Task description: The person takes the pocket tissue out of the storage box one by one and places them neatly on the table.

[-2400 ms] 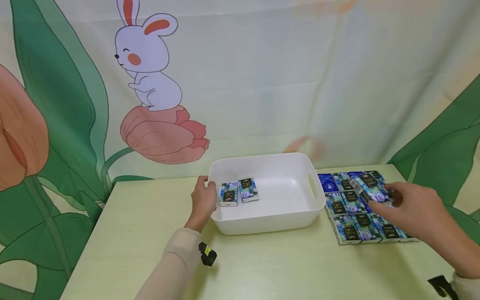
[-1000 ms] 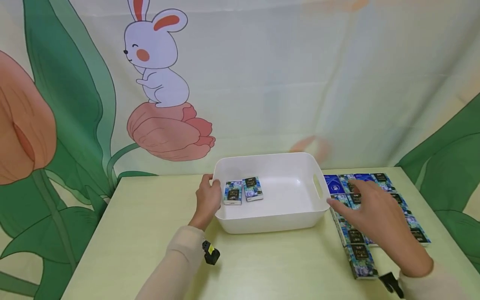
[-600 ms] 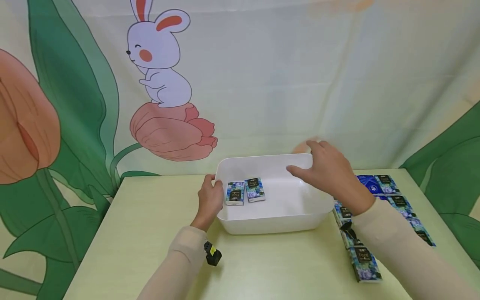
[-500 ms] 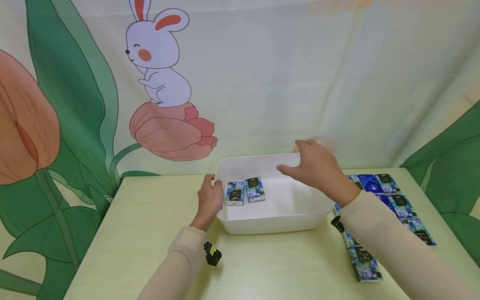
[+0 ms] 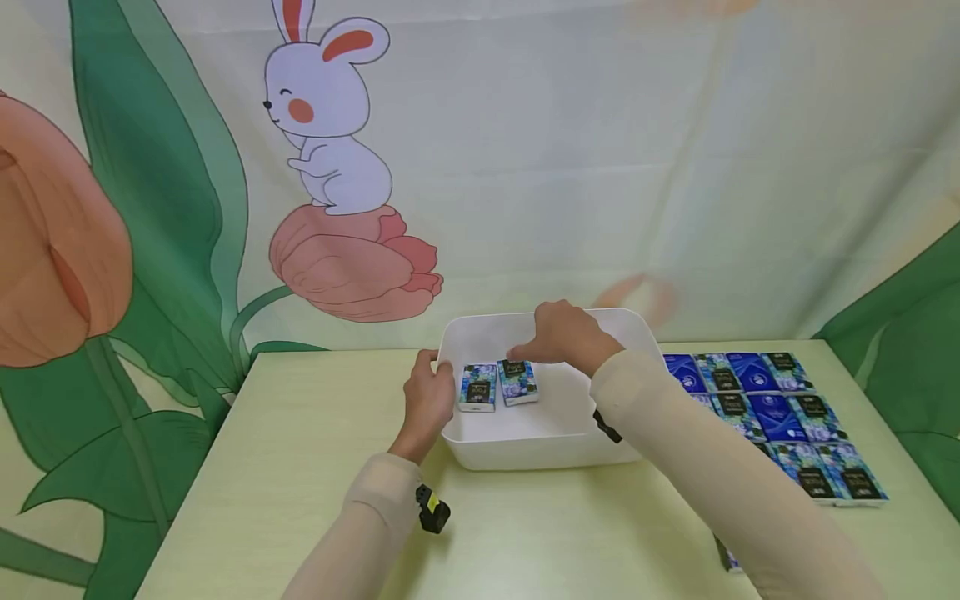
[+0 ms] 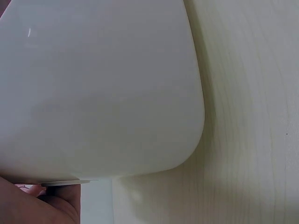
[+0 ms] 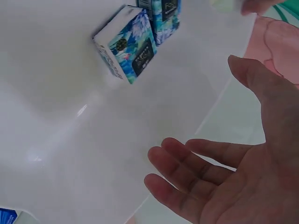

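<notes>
A white plastic basket (image 5: pixel 540 454) stands on the table. My left hand (image 5: pixel 429 396) grips its left end, thumb at the rim; in the left wrist view part of that hand (image 6: pixel 35 205) shows below the basket wall (image 6: pixel 103 93). Two small floral tissue packs lie inside at the left: one upright pack (image 5: pixel 477 388) and one slightly slanted pack (image 5: pixel 519 385). My right hand (image 5: pixel 566 337) hovers over the basket, close to the slanted pack. In the right wrist view the right hand (image 7: pixel 238 182) has spread, lightly bent fingers with nothing between them, apart from the packs (image 7: pixel 133 46).
Rows of floral and plain blue packs (image 5: pixel 780 417) lie flat right of the basket. A single pack (image 5: pixel 726 554) near the front is mostly hidden by the right sleeve (image 5: pixel 705 450). A printed curtain (image 5: pixel 525 167) hangs behind the table (image 5: pixel 300 500).
My right hand held a pack above the rows; that pack then lay in front of them. The emptied hand has moved left over the basket, down toward the slanted pack. Left hand keeps its grip.
</notes>
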`<action>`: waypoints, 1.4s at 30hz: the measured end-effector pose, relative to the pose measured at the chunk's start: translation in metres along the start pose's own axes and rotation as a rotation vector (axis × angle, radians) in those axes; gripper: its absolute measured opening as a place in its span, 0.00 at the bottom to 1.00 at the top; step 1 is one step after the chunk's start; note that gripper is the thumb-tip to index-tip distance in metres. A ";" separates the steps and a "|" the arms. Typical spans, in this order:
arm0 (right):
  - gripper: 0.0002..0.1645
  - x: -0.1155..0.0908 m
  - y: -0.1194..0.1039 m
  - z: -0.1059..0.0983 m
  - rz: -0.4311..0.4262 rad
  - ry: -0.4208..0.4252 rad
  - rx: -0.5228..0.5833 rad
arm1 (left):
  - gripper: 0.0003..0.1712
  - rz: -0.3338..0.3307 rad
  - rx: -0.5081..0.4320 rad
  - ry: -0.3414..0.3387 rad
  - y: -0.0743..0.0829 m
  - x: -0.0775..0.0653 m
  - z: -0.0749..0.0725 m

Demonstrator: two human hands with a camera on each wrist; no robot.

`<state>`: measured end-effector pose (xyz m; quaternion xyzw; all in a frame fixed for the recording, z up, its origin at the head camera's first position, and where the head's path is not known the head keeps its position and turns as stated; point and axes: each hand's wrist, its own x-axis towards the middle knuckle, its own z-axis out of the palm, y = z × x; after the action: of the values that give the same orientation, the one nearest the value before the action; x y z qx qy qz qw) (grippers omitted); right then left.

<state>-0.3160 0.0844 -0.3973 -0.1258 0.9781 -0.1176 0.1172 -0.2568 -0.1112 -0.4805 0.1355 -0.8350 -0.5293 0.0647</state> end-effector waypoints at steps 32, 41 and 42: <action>0.28 0.030 -0.026 0.035 0.054 -0.198 -0.122 | 0.21 0.018 0.036 0.028 -0.002 0.000 0.001; 0.24 -0.034 0.004 -0.040 -0.091 -0.058 -0.118 | 0.21 0.023 0.034 0.018 -0.003 0.002 0.000; 0.23 -0.045 0.011 -0.047 -0.097 -0.029 -0.105 | 0.21 0.024 0.032 0.017 -0.002 0.001 0.001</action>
<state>-0.2886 0.1165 -0.3471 -0.1808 0.9738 -0.0698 0.1186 -0.2579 -0.1121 -0.4829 0.1312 -0.8444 -0.5138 0.0759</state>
